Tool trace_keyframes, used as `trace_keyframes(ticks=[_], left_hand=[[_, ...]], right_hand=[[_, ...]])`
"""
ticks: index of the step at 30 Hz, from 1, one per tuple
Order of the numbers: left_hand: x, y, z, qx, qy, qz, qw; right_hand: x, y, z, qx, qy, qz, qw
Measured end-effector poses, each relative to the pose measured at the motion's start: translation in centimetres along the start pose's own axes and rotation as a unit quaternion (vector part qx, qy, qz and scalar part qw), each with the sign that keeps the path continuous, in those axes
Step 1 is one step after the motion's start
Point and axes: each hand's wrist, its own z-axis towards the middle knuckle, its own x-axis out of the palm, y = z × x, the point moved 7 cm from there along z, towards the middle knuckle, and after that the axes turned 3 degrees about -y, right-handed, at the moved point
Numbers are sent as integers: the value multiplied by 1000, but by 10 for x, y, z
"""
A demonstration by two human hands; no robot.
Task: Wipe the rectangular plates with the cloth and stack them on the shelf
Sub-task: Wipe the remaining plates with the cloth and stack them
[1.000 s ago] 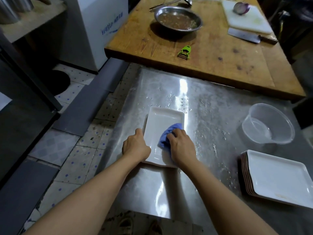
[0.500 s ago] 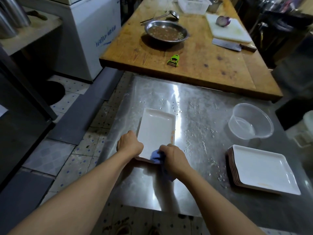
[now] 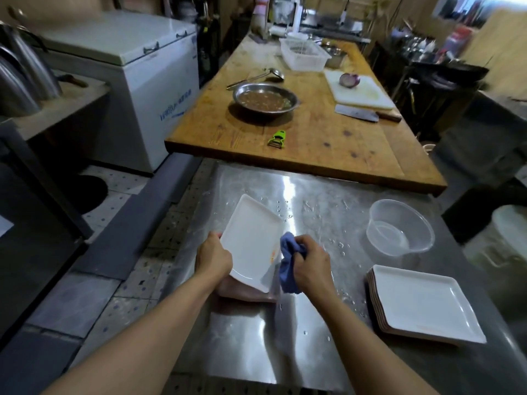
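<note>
A white rectangular plate (image 3: 251, 240) is lifted off the steel table (image 3: 313, 212) and tilted, its near end raised. My left hand (image 3: 212, 258) grips its left edge. My right hand (image 3: 310, 263) holds a bunched blue cloth (image 3: 288, 266) against the plate's right edge, where an orange smear shows. A stack of several white rectangular plates (image 3: 422, 303) lies at the right of the steel table. No shelf can be made out.
A clear plastic bowl (image 3: 399, 226) with a little water stands right of the held plate. Beyond lies a wooden table (image 3: 328, 138) with a green peeler (image 3: 277, 139), a metal pan (image 3: 265, 101), a cleaver (image 3: 365, 114) and a cutting board. A white freezer (image 3: 142, 89) stands left.
The plate lay flat on the steel table; my left hand has lifted and tilted it. My right hand moved the cloth from the plate's middle to its near end, then to its right edge.
</note>
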Motion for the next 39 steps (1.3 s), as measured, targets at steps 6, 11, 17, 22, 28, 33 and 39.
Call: trace_keyframes(ticks=[6,11,17,22,28,33,39], left_hand=[[-35,-27,-9,90,-24,-57,994],[-60,-61,-27,169,-1,-97,981],[-81,-87,-42,228,9,-100,968],[-89,-98,-49,280,8,-124,952],[-91,-101,-49,277,-33,-152,948],[-81,-99,-52,232,-43,-186,954],[-69,-97,-51,170,-78,-243,952]], right_hand=[[-41,54,34,-66,-77,32,994],[-73,91,56,-116,-129,23,984],[-76,114,68,-169,-46,-41,984],[-85,117,75,-171,-15,-82,982],[-96,113,72,-186,-11,-85,979],[-110,90,68,-139,-50,-73,986],[-127,67,64,-62,-131,-10,989]])
